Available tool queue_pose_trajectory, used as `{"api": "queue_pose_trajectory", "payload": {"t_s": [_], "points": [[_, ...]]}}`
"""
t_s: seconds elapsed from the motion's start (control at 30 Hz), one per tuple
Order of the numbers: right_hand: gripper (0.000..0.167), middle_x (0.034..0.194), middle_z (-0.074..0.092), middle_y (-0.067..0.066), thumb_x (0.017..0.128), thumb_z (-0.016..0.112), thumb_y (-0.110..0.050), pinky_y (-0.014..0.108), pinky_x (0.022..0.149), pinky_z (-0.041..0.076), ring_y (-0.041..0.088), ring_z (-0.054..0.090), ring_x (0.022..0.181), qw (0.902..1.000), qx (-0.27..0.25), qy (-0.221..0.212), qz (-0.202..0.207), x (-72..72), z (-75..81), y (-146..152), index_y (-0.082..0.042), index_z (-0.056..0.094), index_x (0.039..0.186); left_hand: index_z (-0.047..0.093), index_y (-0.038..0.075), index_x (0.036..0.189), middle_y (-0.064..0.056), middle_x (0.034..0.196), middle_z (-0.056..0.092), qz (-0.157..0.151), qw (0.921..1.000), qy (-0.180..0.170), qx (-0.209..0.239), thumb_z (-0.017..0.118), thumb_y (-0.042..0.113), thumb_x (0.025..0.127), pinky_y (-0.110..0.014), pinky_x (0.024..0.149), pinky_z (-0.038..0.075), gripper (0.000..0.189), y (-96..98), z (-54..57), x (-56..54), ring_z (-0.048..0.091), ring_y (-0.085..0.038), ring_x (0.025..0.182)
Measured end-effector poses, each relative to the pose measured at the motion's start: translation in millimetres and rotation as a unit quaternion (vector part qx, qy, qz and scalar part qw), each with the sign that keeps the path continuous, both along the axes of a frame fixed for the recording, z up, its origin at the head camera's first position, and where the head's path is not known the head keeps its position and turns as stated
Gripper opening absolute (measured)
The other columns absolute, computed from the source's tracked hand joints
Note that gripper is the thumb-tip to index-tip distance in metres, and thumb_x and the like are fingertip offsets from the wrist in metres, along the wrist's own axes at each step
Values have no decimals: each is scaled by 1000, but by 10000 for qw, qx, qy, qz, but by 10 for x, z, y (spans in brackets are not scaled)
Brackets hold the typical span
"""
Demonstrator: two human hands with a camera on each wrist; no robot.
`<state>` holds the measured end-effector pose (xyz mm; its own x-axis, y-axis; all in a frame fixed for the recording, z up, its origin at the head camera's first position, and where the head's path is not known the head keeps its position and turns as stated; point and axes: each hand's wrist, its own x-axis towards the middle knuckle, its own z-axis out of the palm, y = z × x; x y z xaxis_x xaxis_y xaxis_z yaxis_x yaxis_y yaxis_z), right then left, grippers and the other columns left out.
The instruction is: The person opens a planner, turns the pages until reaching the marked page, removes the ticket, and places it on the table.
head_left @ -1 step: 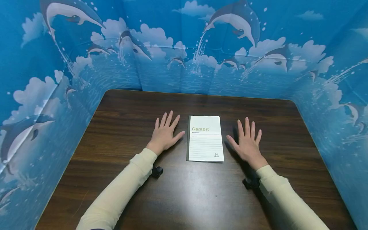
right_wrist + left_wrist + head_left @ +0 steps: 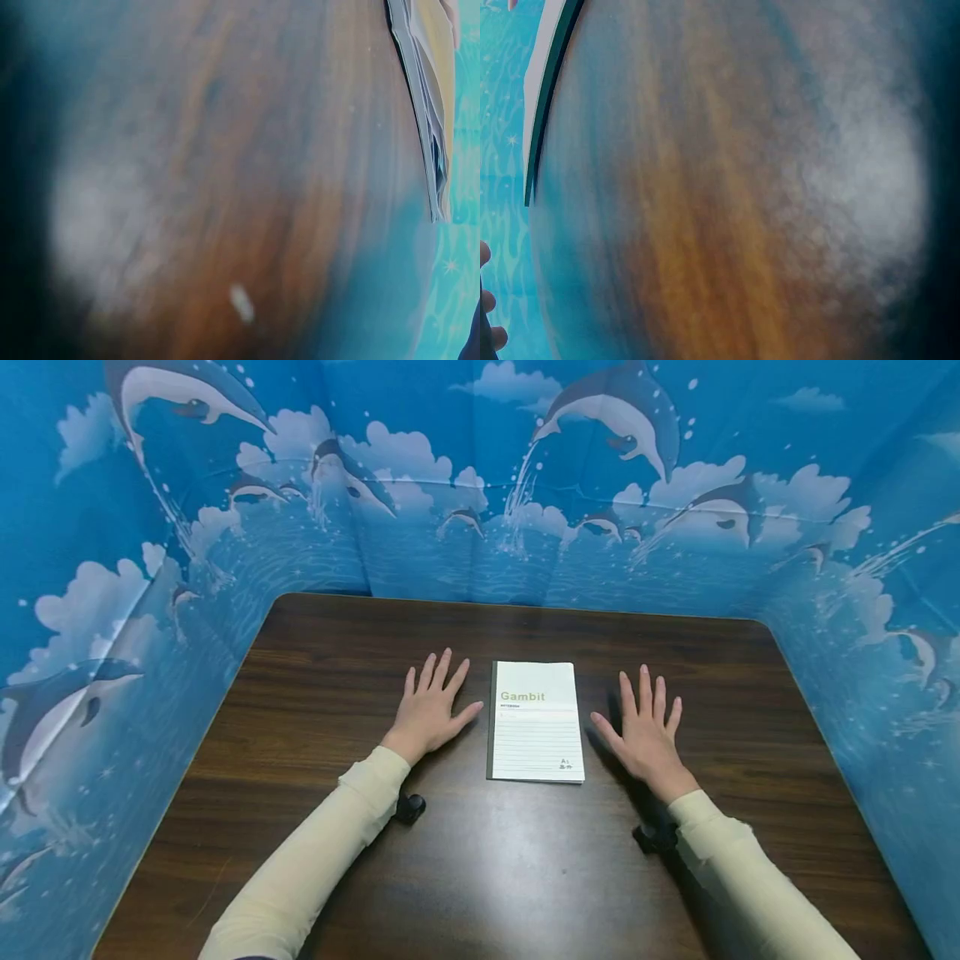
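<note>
A notebook [image 2: 536,739] with a pale cover, a dark spine on its left side and the word "Gambit" printed on it lies closed on the dark wooden table. To its left my left hand [image 2: 427,710] is palm down with fingers spread, its thumb tip a small gap from the spine. On the other side, my right hand [image 2: 647,743] is also palm down and spread, its thumb pointing at the notebook without touching it. Both hands hold nothing. The left wrist view catches the notebook's spine edge [image 2: 546,97]; page edges [image 2: 424,105] show in the right wrist view.
The brown wood-grain table [image 2: 360,635] has rounded far corners. Blue cloth printed with dolphins [image 2: 420,560] hangs behind it and along both sides. A black wrist camera [image 2: 409,809] sits under the left wrist and another black camera [image 2: 654,838] under the right.
</note>
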<state>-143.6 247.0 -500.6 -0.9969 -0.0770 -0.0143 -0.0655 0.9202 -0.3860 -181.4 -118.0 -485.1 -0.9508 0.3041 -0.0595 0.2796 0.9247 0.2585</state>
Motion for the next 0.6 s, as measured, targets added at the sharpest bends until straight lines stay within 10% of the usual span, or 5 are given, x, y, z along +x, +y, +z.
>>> {"api": "queue_pose_trajectory", "payload": {"t_s": [0.4, 0.6], "points": [[94, 176, -12, 18, 103, 46, -64, 76, 121, -8, 50, -9, 160, 10000, -48, 35, 61, 50, -1, -83, -11, 5, 169, 10, 27, 170, -8, 178, -1, -58, 10000, -53, 7, 39, 68, 104, -64, 131, 4, 82, -37, 19, 55, 0, -34, 165], [80, 166, 25, 28, 108, 49, -50, 70, 120, 17, 51, 24, 149, 9991, -274, 246, 206, 36, 83, -142, -4, 20, 166, 11, 24, 169, -9, 178, 3, -258, 9995, -188, 10, 38, 68, 105, -60, 132, 5, 83, -66, 37, 58, 2, -32, 165]]}}
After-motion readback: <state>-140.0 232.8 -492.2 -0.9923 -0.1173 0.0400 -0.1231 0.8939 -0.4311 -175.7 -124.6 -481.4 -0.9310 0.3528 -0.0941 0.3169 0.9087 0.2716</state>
